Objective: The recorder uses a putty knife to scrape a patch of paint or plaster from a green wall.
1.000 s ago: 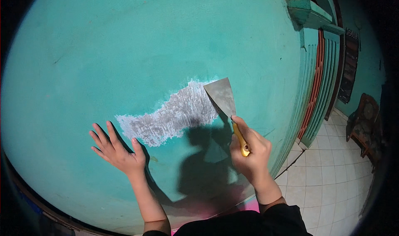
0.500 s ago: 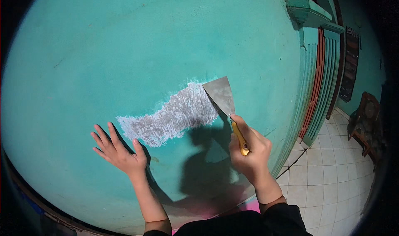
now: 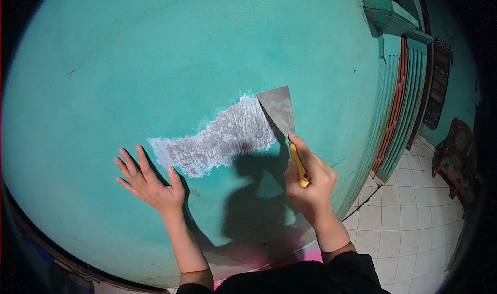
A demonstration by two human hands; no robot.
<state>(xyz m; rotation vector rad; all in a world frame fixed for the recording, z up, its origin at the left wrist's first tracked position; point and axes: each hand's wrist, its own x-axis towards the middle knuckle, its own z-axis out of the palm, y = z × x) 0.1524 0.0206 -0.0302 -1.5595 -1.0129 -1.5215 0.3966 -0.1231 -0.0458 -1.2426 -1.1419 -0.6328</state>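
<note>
A paint scraper (image 3: 280, 107) with a wide grey metal blade and a yellow handle is gripped in my right hand (image 3: 315, 182). Its blade points up and overlaps the upper right end of a scraped patch (image 3: 217, 138) on the turquoise wall (image 3: 171, 61). Within that patch the paint is gone, and a rough grey and whitish surface shows, with ragged edges. My left hand (image 3: 155, 188) lies against the wall just below the patch's left end, fingers spread, holding nothing.
At the right, the wall ends in ribbed turquoise moulding (image 3: 401, 107) with a reddish-brown strip, under a jutting ledge (image 3: 388, 14). Beyond it stand a wooden chair (image 3: 455, 159) and a pale tiled floor (image 3: 409, 216). My shadow falls on the wall below the scraper.
The scraper and my right hand have moved slightly up along the wall. My left hand keeps its place on the wall, while the whole view has shifted a little.
</note>
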